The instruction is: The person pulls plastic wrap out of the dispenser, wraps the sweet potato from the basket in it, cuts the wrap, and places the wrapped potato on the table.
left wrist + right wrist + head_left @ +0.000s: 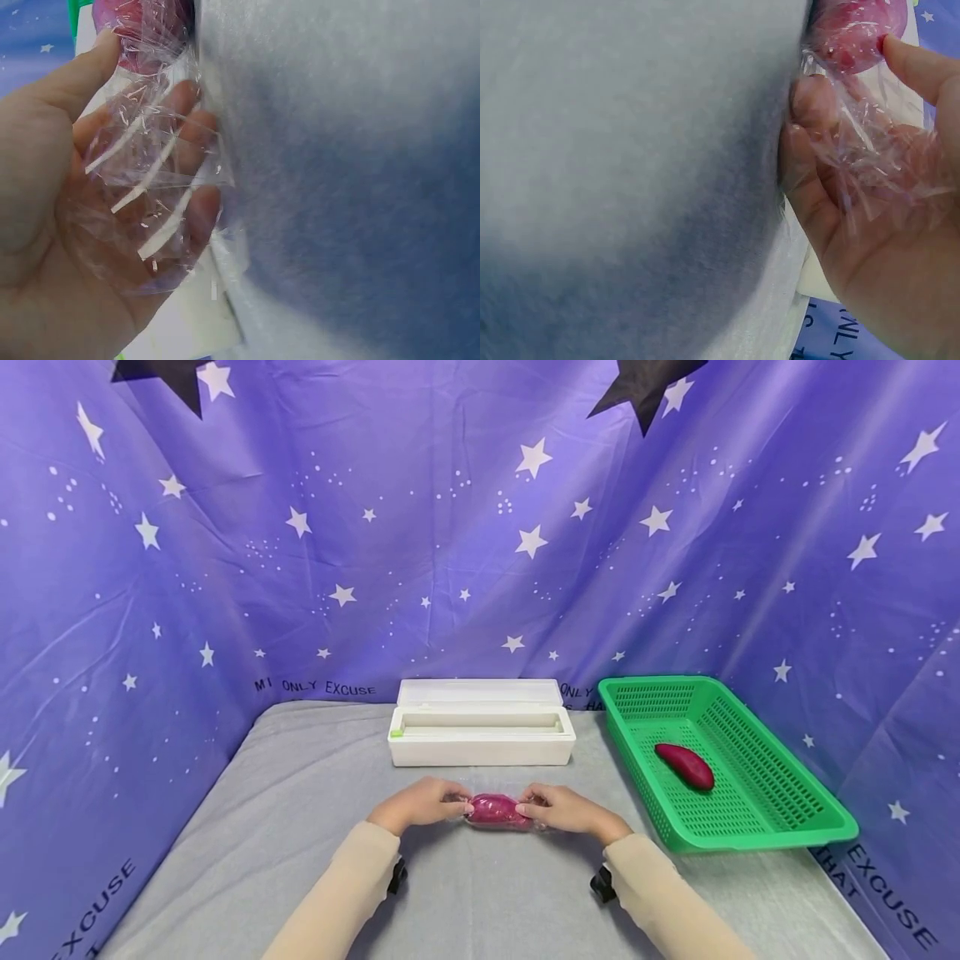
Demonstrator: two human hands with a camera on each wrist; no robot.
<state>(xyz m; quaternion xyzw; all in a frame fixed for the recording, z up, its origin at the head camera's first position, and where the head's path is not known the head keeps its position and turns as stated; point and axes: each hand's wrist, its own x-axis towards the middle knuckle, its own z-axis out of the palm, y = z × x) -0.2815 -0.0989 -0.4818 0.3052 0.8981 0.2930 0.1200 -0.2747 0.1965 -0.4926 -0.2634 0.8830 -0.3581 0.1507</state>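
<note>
A reddish-purple sweet potato (495, 811), wrapped in clear cling film (161, 161), is between the two hands just above or on the grey cloth. My left hand (422, 802) grips its left end, the thumb on the wrapped skin and the fingers curled behind. At the other end my right hand (564, 808) holds it the same way, its thumb pressing the side. Loose, crumpled film trails from both ends over the palms, as both wrist views show. Whether the sweet potato touches the cloth is hard to tell.
Behind the hands stands a white cling film box (480, 752) with its lid (480, 692) raised. To the right, a green basket (660, 814) holds another sweet potato (686, 766). A purple star-patterned curtain (450, 552) borders the cloth-covered table (285, 793).
</note>
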